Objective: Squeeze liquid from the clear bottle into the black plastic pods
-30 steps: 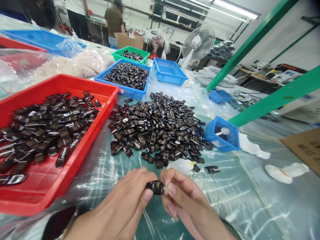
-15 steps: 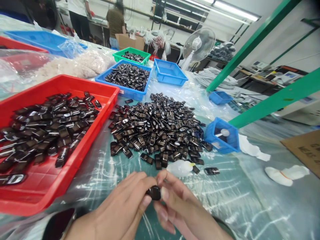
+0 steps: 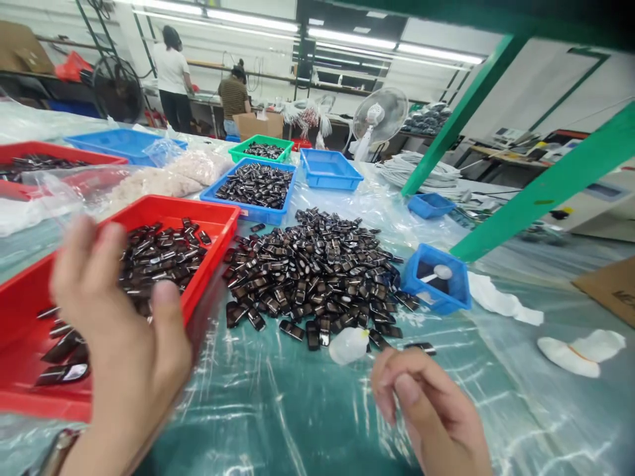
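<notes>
My left hand (image 3: pixel 124 330) is raised over the near right part of the red tray (image 3: pixel 218 254), fingers spread and blurred, with no piece visible in it. Small glossy black plastic pieces (image 3: pixel 166 254) lie inside that tray. My right hand (image 3: pixel 431 403) hovers above the plastic-covered table, thumb and fingertips pinched together; whatever they hold, if anything, is hidden. Just beyond its fingertips lies a translucent white bottle-like object (image 3: pixel 348 346) with a yellow tip. A large heap of the same black pieces (image 3: pixel 317 271) spreads across the table behind it.
A blue bin (image 3: pixel 464 287) holding a white spoon-like tool (image 3: pixel 441 272) stands right of the heap. Farther back are a blue tray (image 3: pixel 208 195) and a green tray (image 3: pixel 238 153) of black pieces. A green post (image 3: pixel 546 192) slants at right. Two people work in the background.
My hands have parted: the left moved left and up over the red tray and opened, the right moved right. The black piece between them is no longer visible there. The view has tilted upward.
</notes>
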A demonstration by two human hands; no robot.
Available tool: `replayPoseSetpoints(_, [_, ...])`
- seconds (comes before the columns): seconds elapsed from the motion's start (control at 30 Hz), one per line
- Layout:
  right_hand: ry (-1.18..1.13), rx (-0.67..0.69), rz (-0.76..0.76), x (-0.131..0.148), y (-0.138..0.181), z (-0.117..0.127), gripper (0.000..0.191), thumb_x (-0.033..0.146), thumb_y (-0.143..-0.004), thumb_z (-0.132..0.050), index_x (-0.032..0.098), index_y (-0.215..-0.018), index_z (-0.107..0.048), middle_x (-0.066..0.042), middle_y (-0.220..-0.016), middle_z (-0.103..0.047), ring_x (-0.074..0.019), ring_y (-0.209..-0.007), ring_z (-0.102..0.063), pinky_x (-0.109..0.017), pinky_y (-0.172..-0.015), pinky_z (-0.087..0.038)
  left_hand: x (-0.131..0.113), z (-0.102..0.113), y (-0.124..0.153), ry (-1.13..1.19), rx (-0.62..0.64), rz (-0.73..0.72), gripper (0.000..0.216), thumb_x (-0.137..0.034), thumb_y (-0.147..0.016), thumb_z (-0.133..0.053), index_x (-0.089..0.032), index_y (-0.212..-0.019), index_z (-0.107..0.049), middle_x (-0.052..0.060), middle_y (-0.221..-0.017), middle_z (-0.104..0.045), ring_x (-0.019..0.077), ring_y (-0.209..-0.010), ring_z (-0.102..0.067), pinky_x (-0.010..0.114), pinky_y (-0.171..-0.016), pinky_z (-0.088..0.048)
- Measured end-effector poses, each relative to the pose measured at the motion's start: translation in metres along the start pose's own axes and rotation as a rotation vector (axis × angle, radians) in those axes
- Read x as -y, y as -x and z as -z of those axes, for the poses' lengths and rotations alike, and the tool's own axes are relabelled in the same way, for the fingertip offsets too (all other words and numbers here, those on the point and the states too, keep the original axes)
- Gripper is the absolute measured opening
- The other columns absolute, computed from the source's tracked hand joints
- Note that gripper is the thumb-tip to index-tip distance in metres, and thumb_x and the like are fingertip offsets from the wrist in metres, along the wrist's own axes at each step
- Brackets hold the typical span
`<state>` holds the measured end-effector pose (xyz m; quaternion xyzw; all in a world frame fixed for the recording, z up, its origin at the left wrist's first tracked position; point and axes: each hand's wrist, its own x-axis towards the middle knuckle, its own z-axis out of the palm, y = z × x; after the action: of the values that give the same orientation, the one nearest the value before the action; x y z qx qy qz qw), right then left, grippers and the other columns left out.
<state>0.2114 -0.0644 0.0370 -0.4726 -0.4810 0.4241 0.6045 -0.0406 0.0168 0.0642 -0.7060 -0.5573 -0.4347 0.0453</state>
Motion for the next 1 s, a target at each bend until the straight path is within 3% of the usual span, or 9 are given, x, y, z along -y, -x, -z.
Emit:
replayPoseSetpoints(0.03, [0.026,-0.032,0.003,0.0,-0.001,0.003,0.023,0.046,-0.087,-0.062,0.027,-0.075,-0.067,0.004,-0.057,-0.052,-0.0118,-0.05,-0.043,-0.024,-0.047,-0.032,-0.003,-0.009,0.007,-0.055,-0.139,-0.12,0.033,-0.02,-0.099,-0.037,-0.022,-0.131,-0.042,0.005,-0.139,-0.044,0.0324,-0.134,-0.034,0.06,-0.093,-0.039])
replayPoseSetpoints(0.1, [0.107,-0.102,0.013,-0.001,-0.003,0.011,0.023,0.045,-0.087,-0.062,0.026,-0.074,-0.066,0.004,-0.054,-0.052,-0.0119,-0.05,-0.044,-0.024,-0.048,-0.035,-0.008,-0.031,0.023,-0.066,0.142,-0.318,0.034,-0.012,-0.094,-0.04,-0.019,-0.125,-0.05,0.011,-0.123,-0.058,0.0292,-0.114,-0.055,0.051,-0.092,-0.047])
replayPoseSetpoints(0.17, [0.187,-0.17,0.041,-0.005,-0.007,0.021,0.021,0.044,-0.089,-0.06,0.026,-0.077,-0.065,0.004,-0.053,-0.052,-0.0122,-0.049,-0.045,-0.024,-0.048,-0.037,-0.005,-0.051,0.038,-0.095,0.262,-0.312,0.028,-0.012,-0.093,-0.039,-0.015,-0.112,-0.059,0.015,-0.111,-0.065,0.0309,-0.099,-0.063,0.048,-0.082,-0.052])
replayPoseSetpoints(0.27, [0.304,-0.183,0.067,-0.016,-0.013,0.034,0.011,0.039,-0.09,-0.06,0.028,-0.091,-0.062,0.002,-0.067,-0.061,-0.0133,-0.057,-0.053,-0.023,-0.052,-0.045,0.008,-0.065,0.048,-0.12,0.34,-0.218,0.027,-0.014,-0.092,-0.044,-0.011,-0.115,-0.058,0.02,-0.11,-0.064,0.0351,-0.101,-0.061,0.052,-0.084,-0.049])
replayPoseSetpoints(0.43, [0.554,0.081,-0.012,-0.038,-0.014,0.027,0.044,0.033,-0.084,-0.066,0.031,-0.124,-0.046,-0.008,-0.127,-0.058,-0.0247,-0.109,-0.059,-0.04,-0.086,-0.051,0.017,-0.061,0.045,0.009,0.455,-0.143,0.033,-0.011,-0.093,-0.035,-0.015,-0.121,-0.053,0.016,-0.118,-0.061,0.0311,-0.111,-0.057,0.05,-0.095,-0.044])
replayPoseSetpoints(0.57, [0.565,0.136,-0.107,-0.045,-0.013,0.015,0.026,0.035,-0.092,-0.054,0.027,-0.116,-0.049,-0.009,-0.121,-0.063,-0.0256,-0.112,-0.059,-0.043,-0.088,-0.052,-0.003,-0.057,0.046,0.172,0.551,-0.113,0.025,-0.019,-0.098,-0.033,-0.02,-0.12,-0.045,0.01,-0.111,-0.063,0.0224,-0.101,-0.063,0.037,-0.087,-0.05])
replayPoseSetpoints(0.67, [0.526,0.131,-0.143,-0.048,-0.012,0.018,0.033,0.039,-0.093,-0.053,0.028,-0.123,-0.048,-0.009,-0.129,-0.059,-0.026,-0.119,-0.055,-0.041,-0.089,-0.053,-0.018,-0.053,0.049,0.305,0.673,-0.018,0.019,-0.027,-0.102,-0.028,-0.023,-0.111,-0.043,0.002,-0.085,-0.064,0.0165,-0.076,-0.064,0.025,-0.065,-0.052])
replayPoseSetpoints(0.83, [0.492,0.18,-0.221,-0.052,-0.008,0.023,0.043,0.044,-0.095,-0.046,0.034,-0.136,-0.038,-0.007,-0.145,-0.046,-0.0248,-0.132,-0.043,-0.047,-0.102,-0.043,-0.024,-0.049,0.049,0.508,0.785,0.143,0.026,-0.037,-0.101,-0.031,-0.022,-0.086,-0.047,-0.001,-0.075,-0.055,0.0159,-0.069,-0.055,0.025,-0.062,-0.045])
replayPoseSetpoints(1.0, [0.473,0.113,-0.255,-0.043,-0.006,0.022,0.039,0.048,-0.088,-0.057,0.031,-0.122,-0.046,-0.008,-0.115,-0.065,-0.0261,-0.11,-0.06,-0.044,-0.089,-0.052,-0.023,-0.05,0.05,0.535,0.785,0.135,0.028,-0.034,-0.097,-0.04,-0.021,-0.072,-0.044,-0.004,-0.062,-0.047,0.0125,-0.057,-0.047,0.023,-0.053,-0.037])
